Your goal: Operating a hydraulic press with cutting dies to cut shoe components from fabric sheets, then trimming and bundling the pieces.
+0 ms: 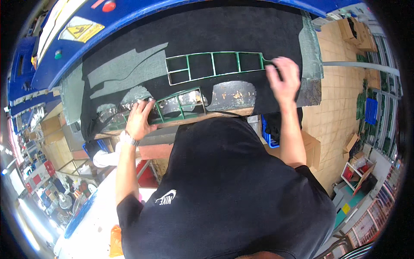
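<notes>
Two green metal frames with several compartments lie on a black sheet [241, 34] that covers a worktable. My left hand [140, 118], with a watch on its wrist, grips the left part of the near green frame [179, 108] at the table's front edge. My right hand [282, 80], slightly blurred, has its fingers on the right end of the far green frame [213, 64], which is long and narrow. Silvery cut-out shapes [233, 95] show through the black sheet around the near frame.
A blue machine body [142, 13] arches over the table's far side, with a red button [108, 6], a green button [58, 54] and a yellow warning sticker [81, 29]. Cardboard boxes [355, 30] and shelving [379, 108] stand at the right on a tiled floor.
</notes>
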The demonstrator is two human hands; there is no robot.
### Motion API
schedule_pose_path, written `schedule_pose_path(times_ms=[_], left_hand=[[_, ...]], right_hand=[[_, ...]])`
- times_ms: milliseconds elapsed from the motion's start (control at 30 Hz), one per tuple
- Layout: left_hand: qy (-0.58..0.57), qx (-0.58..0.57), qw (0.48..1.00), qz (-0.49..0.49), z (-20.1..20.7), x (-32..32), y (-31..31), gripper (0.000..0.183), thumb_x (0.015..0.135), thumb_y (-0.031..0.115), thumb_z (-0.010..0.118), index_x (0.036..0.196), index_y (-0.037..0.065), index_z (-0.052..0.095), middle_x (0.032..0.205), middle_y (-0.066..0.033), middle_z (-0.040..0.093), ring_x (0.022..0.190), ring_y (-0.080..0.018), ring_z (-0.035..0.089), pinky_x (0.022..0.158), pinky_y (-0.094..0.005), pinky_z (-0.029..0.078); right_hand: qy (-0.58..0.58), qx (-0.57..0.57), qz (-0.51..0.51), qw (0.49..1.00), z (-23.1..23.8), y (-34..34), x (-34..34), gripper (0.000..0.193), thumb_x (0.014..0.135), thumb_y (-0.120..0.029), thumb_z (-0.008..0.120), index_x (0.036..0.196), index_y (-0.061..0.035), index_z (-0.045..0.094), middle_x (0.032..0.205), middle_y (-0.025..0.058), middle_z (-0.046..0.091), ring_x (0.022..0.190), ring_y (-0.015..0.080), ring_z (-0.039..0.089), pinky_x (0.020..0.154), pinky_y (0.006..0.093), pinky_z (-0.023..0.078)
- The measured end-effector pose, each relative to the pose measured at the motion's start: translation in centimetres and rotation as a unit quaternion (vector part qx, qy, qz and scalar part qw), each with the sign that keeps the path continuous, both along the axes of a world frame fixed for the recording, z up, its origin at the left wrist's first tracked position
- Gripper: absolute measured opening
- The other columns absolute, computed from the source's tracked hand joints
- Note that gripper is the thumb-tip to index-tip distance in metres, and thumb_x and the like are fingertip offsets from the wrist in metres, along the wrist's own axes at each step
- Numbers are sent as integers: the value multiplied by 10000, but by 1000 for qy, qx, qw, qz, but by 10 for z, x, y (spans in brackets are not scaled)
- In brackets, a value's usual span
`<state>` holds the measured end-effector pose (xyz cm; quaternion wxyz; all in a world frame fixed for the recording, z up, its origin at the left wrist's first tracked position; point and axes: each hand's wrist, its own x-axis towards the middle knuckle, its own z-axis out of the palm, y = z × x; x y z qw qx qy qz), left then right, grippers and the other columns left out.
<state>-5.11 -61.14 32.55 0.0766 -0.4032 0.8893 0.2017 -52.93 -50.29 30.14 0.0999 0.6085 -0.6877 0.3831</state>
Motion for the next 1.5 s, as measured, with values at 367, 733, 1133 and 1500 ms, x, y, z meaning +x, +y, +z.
schedule_pose_path(times_ms=[367, 733, 1133, 1500], left_hand=[[56, -46, 995, -61, 76, -141, 3, 822, 585, 223, 895, 1329, 105, 566, 1149, -58, 573, 1093, -299, 553, 888, -459, 501], [265, -204, 942, 40, 59, -164, -40, 499, 835, 189, 782, 1300, 79, 636, 1310, -135, 609, 1249, -344, 559, 1054, -473, 442], [297, -44, 900, 316, -65, -99, -92, 347, 959, 225, 672, 1244, 28, 676, 1163, -177, 681, 1088, -313, 666, 951, -378, 509], [135, -7, 919, 370, -98, -120, -96, 400, 1000, 490, 560, 1296, 259, 699, 1382, -40, 546, 1314, -290, 421, 1076, -540, 306]], right_hand=[[144, 278, 311, 897, 71, -32, 127, 924, 682, -375, 882, 1460, -88, 475, 1453, 127, 498, 1389, 327, 442, 1174, 619, 248], [68, 205, 260, 941, 39, -68, -25, 883, 654, -298, 876, 1431, -63, 530, 1427, 123, 551, 1322, 293, 502, 1113, 457, 314], [45, 279, 278, 918, -9, -124, -78, 854, 659, -238, 883, 1425, -84, 539, 1443, 119, 548, 1350, 298, 490, 1142, 423, 315], [30, 320, 311, 894, -22, -131, -104, 817, 690, -310, 883, 1415, -124, 558, 1463, 118, 532, 1361, 317, 470, 1147, 439, 316]])
